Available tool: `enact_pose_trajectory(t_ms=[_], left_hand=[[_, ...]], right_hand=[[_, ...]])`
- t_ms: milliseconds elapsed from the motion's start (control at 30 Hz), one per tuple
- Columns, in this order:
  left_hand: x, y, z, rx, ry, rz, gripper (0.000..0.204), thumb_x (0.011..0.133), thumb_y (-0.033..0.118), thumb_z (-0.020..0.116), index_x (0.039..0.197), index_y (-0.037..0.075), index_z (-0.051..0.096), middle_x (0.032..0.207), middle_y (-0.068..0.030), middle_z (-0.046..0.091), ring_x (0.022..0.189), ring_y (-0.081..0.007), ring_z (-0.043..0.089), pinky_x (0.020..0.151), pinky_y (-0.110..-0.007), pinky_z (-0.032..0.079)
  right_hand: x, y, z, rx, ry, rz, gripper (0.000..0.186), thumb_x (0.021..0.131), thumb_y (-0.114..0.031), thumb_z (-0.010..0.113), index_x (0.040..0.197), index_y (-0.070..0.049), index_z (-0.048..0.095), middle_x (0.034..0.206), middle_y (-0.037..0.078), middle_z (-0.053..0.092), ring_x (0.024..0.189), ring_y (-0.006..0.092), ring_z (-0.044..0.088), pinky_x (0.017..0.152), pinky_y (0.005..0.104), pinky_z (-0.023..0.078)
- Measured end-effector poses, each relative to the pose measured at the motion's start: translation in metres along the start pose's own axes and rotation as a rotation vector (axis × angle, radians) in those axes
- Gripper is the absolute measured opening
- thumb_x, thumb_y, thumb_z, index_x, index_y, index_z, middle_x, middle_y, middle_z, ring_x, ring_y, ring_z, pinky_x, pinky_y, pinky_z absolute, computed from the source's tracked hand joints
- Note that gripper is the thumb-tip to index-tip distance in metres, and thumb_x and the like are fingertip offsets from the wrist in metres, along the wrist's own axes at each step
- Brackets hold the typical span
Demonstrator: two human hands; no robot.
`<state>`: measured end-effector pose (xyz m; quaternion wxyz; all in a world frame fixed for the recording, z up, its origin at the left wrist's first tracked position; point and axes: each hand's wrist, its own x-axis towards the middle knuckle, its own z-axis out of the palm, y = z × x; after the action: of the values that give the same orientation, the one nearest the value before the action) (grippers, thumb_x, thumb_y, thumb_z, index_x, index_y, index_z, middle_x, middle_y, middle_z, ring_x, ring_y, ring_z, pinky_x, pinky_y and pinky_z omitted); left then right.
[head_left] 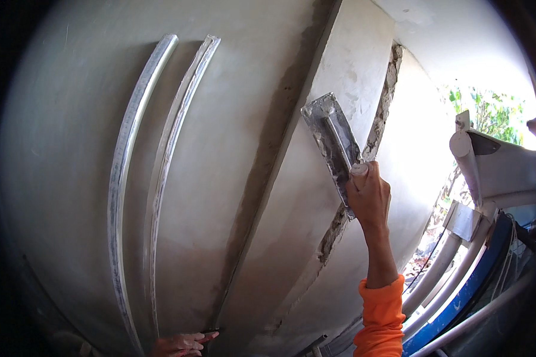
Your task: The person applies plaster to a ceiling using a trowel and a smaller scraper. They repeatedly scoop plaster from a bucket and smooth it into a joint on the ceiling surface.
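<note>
My right hand (pixel 370 193), at the end of an orange sleeve (pixel 380 309), is closed round the handle of a plastering trowel (pixel 324 122). Grey plaster smears the trowel's rectangular metal blade, which lies tilted over the plastered band (pixel 348 65) that juts from the wall. Whether the blade touches the surface I cannot tell. Behind it runs a rough broken strip (pixel 382 110), partly covered by blade and hand. At the lower edge my left hand (pixel 181 345) is partly cut off, its fingers curled by a small dark and reddish thing too unclear to name.
Two long metal straightedges (pixel 122 160) stand against the grey wall (pixel 59 131) on the left. A dark damp-looking strip (pixel 268 143) runs beside the band's edge. To the right are pale pipes (pixel 435 273), a blue curved bar (pixel 458 303) and bright foliage (pixel 494 113).
</note>
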<state>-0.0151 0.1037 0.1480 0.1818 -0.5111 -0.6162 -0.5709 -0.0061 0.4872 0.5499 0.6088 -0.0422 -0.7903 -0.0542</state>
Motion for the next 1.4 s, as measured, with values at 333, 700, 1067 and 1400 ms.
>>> enact_pose_trajectory(t_ms=[333,700,1067,1400], left_hand=[[-0.001,-0.006,-0.001,-0.025,-0.009,-0.046,0.01,0.096,0.002,0.073,0.106,0.005,0.074,0.12,-0.015,0.076,0.112,-0.0319,0.074,0.093,-0.039,0.061],[-0.006,-0.013,0.0,-0.204,0.028,-0.204,0.016,0.098,0.0,0.07,0.113,0.004,0.071,0.119,-0.0168,0.075,0.12,-0.0386,0.069,0.096,-0.045,0.061],[-0.012,-0.009,-0.006,-0.048,-0.105,-0.209,0.019,0.093,0.003,0.075,0.112,0.008,0.075,0.13,-0.0108,0.072,0.117,-0.0281,0.072,0.098,-0.038,0.062],[-0.036,0.035,-0.006,-0.054,-0.477,-0.375,0.014,0.097,0.015,0.059,0.108,0.01,0.065,0.103,-0.0088,0.065,0.103,-0.0326,0.068,0.087,-0.05,0.056]], right_hand=[[0.09,0.002,-0.005,-0.106,0.143,-0.08,0.029,0.088,-0.013,0.071,0.109,-0.008,0.052,0.084,0.025,0.071,0.08,0.0484,0.071,0.066,0.0556,0.055],[0.297,0.004,-0.033,-0.284,0.25,-0.069,0.031,0.089,-0.019,0.064,0.117,-0.01,0.073,0.121,0.019,0.074,0.118,0.0417,0.068,0.1,0.0508,0.053],[0.077,-0.036,-0.072,-0.03,0.147,-0.017,0.018,0.095,-0.019,0.07,0.095,-0.003,0.063,0.073,0.004,0.054,0.064,0.0141,0.056,0.061,0.0333,0.048],[-0.2,-0.219,0.037,0.923,-1.399,0.11,0.031,0.092,-0.019,0.077,0.111,0.001,0.063,0.091,0.007,0.068,0.08,0.0132,0.059,0.075,0.0292,0.051]])
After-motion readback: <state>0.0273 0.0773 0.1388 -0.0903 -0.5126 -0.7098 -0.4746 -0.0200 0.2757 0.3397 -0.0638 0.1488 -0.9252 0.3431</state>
